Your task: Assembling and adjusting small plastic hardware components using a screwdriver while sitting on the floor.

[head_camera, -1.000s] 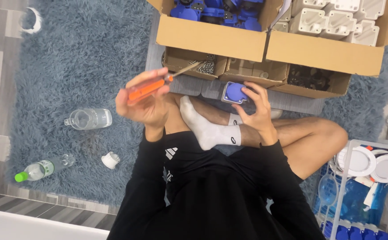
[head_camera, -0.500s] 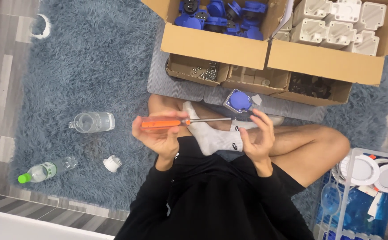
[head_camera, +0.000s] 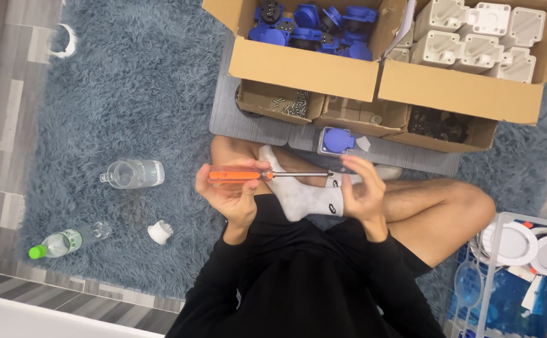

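- The left hand (head_camera: 232,194) gripped the orange-handled screwdriver (head_camera: 248,175), level now, where a second before it tilted upward.
- The right hand (head_camera: 361,191) had let go the blue socket piece (head_camera: 337,140), fingers loosely curled at the tip.
- That piece lay on the grey mat (head_camera: 248,125), near its front edge.

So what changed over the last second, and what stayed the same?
The left hand swung the orange screwdriver from angled up to level, tip toward the right hand. The right hand let go of the blue socket part, now on the grey mat. Boxes and bottles stayed put.
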